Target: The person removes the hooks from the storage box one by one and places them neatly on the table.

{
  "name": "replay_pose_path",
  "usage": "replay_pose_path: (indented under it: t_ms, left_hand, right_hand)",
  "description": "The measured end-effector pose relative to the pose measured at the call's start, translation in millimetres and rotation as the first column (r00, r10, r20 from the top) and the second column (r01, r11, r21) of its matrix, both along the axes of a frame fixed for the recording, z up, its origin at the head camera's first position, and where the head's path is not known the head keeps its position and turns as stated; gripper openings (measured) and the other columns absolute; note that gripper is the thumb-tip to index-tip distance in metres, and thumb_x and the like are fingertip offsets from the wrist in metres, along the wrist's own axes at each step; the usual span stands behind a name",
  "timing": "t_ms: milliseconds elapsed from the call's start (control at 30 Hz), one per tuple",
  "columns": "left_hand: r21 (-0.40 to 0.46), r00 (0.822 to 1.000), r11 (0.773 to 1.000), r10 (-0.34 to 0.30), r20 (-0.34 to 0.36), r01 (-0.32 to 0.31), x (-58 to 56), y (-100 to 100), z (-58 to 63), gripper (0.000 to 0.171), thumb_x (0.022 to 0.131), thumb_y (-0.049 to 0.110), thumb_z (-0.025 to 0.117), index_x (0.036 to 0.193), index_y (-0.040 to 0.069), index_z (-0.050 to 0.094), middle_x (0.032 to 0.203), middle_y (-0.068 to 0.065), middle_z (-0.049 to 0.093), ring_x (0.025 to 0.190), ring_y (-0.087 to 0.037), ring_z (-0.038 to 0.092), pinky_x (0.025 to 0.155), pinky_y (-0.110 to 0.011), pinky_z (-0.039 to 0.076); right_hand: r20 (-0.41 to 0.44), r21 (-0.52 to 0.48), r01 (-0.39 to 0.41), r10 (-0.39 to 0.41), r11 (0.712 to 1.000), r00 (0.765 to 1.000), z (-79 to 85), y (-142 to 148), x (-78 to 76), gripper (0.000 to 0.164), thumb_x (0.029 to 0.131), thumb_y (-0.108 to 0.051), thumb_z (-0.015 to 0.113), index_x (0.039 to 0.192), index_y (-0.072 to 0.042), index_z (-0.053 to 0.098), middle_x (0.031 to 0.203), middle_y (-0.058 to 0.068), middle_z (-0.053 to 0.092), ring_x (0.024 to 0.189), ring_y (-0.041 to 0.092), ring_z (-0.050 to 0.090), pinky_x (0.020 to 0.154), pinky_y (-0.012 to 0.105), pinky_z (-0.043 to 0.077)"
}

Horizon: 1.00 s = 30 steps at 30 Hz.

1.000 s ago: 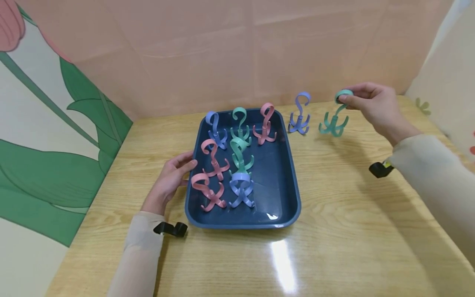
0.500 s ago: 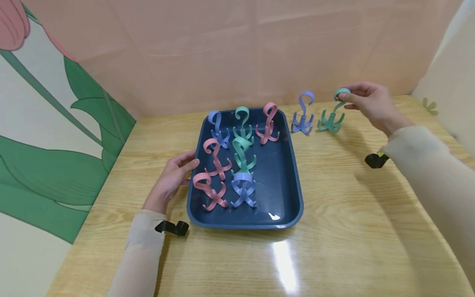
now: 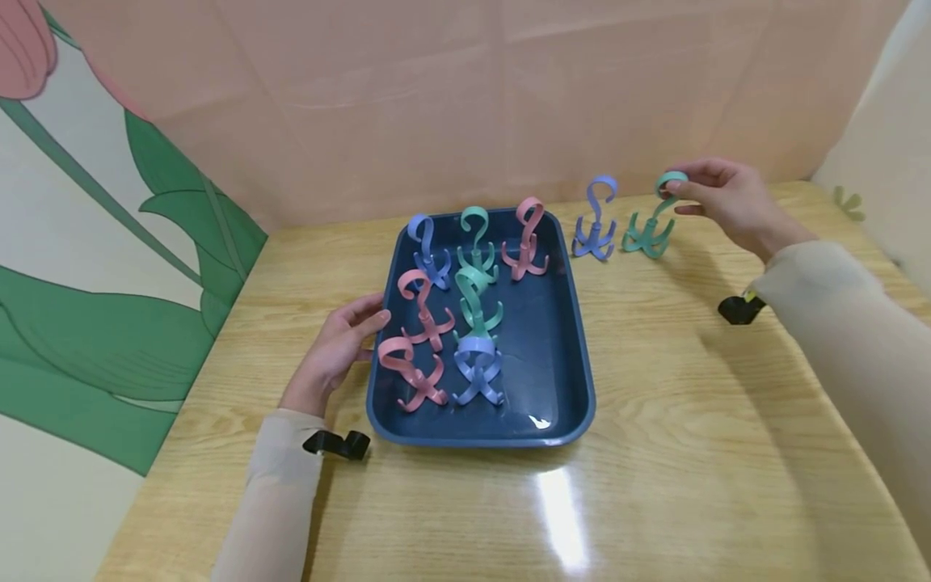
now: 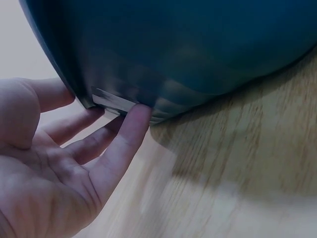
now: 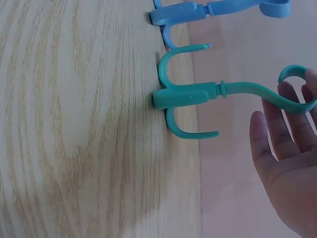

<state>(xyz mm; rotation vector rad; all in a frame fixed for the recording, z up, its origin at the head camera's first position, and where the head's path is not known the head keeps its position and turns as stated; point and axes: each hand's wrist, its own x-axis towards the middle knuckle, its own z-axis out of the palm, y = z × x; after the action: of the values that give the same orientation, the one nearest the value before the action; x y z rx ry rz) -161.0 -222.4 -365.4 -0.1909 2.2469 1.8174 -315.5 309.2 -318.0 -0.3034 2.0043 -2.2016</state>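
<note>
My right hand (image 3: pixel 738 206) pinches the curled top of a green four-pronged hanging hook (image 3: pixel 647 236) at the table's far right. Its prongs meet the tabletop in the right wrist view. A purple hook (image 3: pixel 595 234) stands upright just left of it. With the thumb at the rim and the fingertips against the outer wall, my left hand (image 3: pixel 336 343) holds the left side of a dark blue tray (image 3: pixel 480 442). Inside the tray are several pink, green and purple hooks, such as a pink hook (image 3: pixel 525 259) at the back right and a purple hook (image 3: pixel 478 384) nearer the front.
The wooden table (image 3: pixel 676 453) reaches back to a pink wall covering (image 3: pixel 407 105). At the left is a wall with a leaf pattern (image 3: pixel 94 347), and a pale wall (image 3: pixel 902 162) bounds the right side.
My right hand has shifted slightly left and brought the green hook down onto the table beside the purple one. The left hand stays at the tray.
</note>
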Motion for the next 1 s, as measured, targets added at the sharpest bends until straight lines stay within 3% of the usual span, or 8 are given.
replay_pose_path:
  t_ms: [167, 267, 367, 500, 567, 667, 767, 1000]
  left_hand:
    - [-0.001, 1.0, 1.0, 0.004, 0.004, -0.004, -0.1, 0, -0.3, 0.047, 0.104, 0.027, 0.057, 0.149, 0.015, 0.049, 0.144, -0.008, 0.052, 0.119, -0.028, 0.056, 0.077, -0.037, 0.057]
    - [0.002, 1.0, 1.0, 0.001, 0.005, -0.001, -0.2, 0, -0.4, 0.048, 0.104, 0.028, 0.057, 0.149, 0.015, 0.049, 0.144, -0.008, 0.052, 0.12, -0.028, 0.055, 0.078, -0.038, 0.057]
    - [0.003, 1.0, 1.0, -0.002, 0.006, 0.002, 0.1, 1, -0.2, 0.048, 0.104, 0.028, 0.057, 0.149, 0.015, 0.049, 0.144, -0.008, 0.052, 0.12, -0.028, 0.055, 0.079, -0.038, 0.057]
    - [0.001, 1.0, 1.0, 0.004, 0.011, -0.004, 0.8, 0, -0.3, 0.047, 0.104, 0.028, 0.057, 0.149, 0.015, 0.05, 0.144, -0.008, 0.052, 0.119, -0.028, 0.056, 0.079, -0.039, 0.057]
    - [0.0, 1.0, 1.0, 0.006, 0.012, -0.006, 1.2, 0, -0.4, 0.047, 0.104, 0.027, 0.057, 0.149, 0.015, 0.05, 0.144, -0.008, 0.052, 0.119, -0.028, 0.056, 0.079, -0.039, 0.057]
    - [0.004, 1.0, 1.0, 0.005, 0.012, -0.005, 1.0, -1, -0.5, 0.047, 0.104, 0.028, 0.058, 0.149, 0.015, 0.05, 0.144, -0.008, 0.052, 0.118, -0.028, 0.057, 0.078, -0.038, 0.058]
    - [0.008, 1.0, 1.0, 0.006, 0.012, -0.006, 0.7, -1, -0.1, 0.047, 0.104, 0.028, 0.058, 0.149, 0.016, 0.05, 0.143, -0.008, 0.053, 0.118, -0.028, 0.057, 0.078, -0.038, 0.058]
    - [0.009, 1.0, 1.0, 0.004, 0.019, -0.004, -0.6, 0, 1.9, 0.048, 0.103, 0.03, 0.058, 0.149, 0.017, 0.05, 0.144, -0.006, 0.053, 0.12, -0.028, 0.056, 0.08, -0.038, 0.057]
  right_hand:
    - [-0.005, 0.084, -0.005, 0.005, 0.996, 1.0, 1.5, 0, -2.3, 0.028, 0.092, 0.0, 0.071, 0.119, -0.005, 0.069, 0.103, 0.0, 0.075, 0.092, 0.011, 0.071, 0.075, 0.023, 0.057]
    - [-0.025, 0.23, 0.011, -0.005, 0.973, 1.0, 4.9, 1, -1.7, 0.034, 0.093, -0.006, 0.071, 0.126, -0.011, 0.067, 0.108, -0.006, 0.073, 0.096, 0.008, 0.068, 0.076, 0.02, 0.055]
    - [-0.067, 0.471, 0.051, -0.022, 0.881, 0.998, 14.5, -2, 2.7, 0.05, 0.096, -0.024, 0.071, 0.143, -0.023, 0.055, 0.133, -0.007, 0.061, 0.12, 0.009, 0.058, 0.092, 0.022, 0.05]
    - [-0.163, 0.673, 0.141, -0.04, 0.726, 0.986, 32.0, -24, 13.6, 0.071, 0.094, -0.043, 0.069, 0.156, -0.029, 0.036, 0.162, -0.001, 0.03, 0.147, 0.025, 0.029, 0.113, 0.048, 0.033]
    - [-0.234, 0.685, 0.197, -0.044, 0.701, 0.971, 40.4, -43, 20.1, 0.074, 0.094, -0.044, 0.07, 0.157, -0.026, 0.035, 0.165, 0.003, 0.023, 0.149, 0.031, 0.022, 0.115, 0.057, 0.026]
    - [-0.352, 0.651, 0.268, -0.03, 0.71, 0.935, 50.5, -73, 29.6, 0.071, 0.094, -0.037, 0.072, 0.154, -0.019, 0.04, 0.162, 0.006, 0.028, 0.147, 0.029, 0.026, 0.116, 0.054, 0.026]
    - [-0.394, 0.61, 0.261, 0.0, 0.748, 0.919, 56.5, -100, 37.3, 0.063, 0.093, -0.034, 0.074, 0.149, -0.018, 0.049, 0.155, 0.004, 0.04, 0.14, 0.026, 0.037, 0.113, 0.048, 0.033]
    - [-0.342, 0.604, 0.078, 0.17, 0.793, 0.924, 48.7, -137, 34.6, 0.056, 0.091, -0.034, 0.076, 0.14, -0.015, 0.058, 0.144, 0.005, 0.055, 0.129, 0.026, 0.052, 0.101, 0.042, 0.047]
